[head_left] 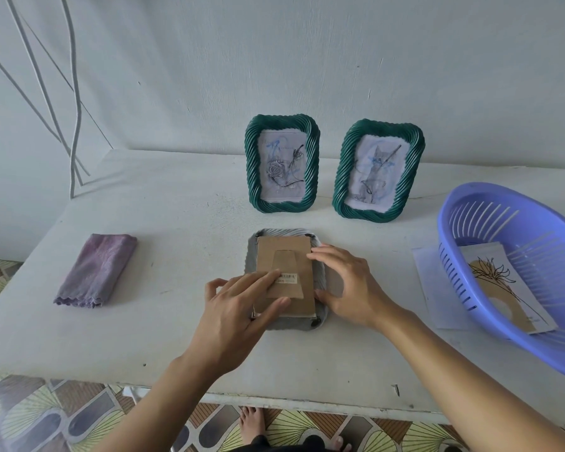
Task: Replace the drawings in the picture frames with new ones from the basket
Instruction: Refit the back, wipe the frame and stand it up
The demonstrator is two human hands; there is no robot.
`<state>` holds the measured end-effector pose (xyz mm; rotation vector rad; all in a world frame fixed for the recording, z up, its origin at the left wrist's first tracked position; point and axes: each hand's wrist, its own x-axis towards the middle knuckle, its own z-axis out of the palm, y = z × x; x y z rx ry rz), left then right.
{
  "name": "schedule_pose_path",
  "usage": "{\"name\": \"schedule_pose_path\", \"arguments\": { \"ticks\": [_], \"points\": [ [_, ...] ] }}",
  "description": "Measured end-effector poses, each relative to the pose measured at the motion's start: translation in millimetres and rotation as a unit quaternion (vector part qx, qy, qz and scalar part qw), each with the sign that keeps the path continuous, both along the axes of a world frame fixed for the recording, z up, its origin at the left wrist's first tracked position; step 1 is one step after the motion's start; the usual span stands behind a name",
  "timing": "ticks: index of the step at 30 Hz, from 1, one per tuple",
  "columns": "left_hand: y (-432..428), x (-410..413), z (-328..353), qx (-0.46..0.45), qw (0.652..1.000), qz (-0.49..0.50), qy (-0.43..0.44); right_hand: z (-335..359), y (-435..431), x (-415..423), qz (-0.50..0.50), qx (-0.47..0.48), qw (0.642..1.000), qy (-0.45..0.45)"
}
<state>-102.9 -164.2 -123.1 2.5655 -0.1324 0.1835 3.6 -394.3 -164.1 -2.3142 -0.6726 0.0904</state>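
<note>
1. Work piece. One frame (321, 278) lies face down at the near centre of the surface (177, 321), with its back board (282, 249) and folded stand (286, 265) up. Face down is the required position: the board is reachable and the glass is supported.

2. Left grip (242, 305). It is spread, not pinching. I lay my forefinger and thumb flat on the near left of the board to hold it down. The other fingers bend at the frame's left edge, and I cannot tell whether they hook it.

3. Right grip (349, 285). The fingers are fanned and hold nothing. They sit at the frame's right rim with the thumb against the board's near right edge, which braces the frame against sliding.

4. Step in hand. I judge this to be work on the board, either freeing it or seating it; which one cannot be told.

5. Supplies. The basket (450, 265) stands near right and holds a new drawing (499, 288), within the right grip's reach. A loose sheet (431, 282) lies partly under the basket's left side.

6. Pending. Two green frames (282, 120) (385, 125) stand upright at the far side, side by side, each showing a drawing.

7. A folded cloth (95, 269) lies at the left, well apart — probably for wiping glass.
</note>
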Motion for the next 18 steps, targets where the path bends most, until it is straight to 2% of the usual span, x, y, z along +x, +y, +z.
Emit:
{"name": "schedule_pose_path", "arguments": {
  "ticks": [18],
  "points": [
    [6.7,-3.2,2.8,0.059,0.996,-0.039,0.051,2.6,-1.3,0.1,0.016,-0.006,1.0,0.004]
  ]
}}
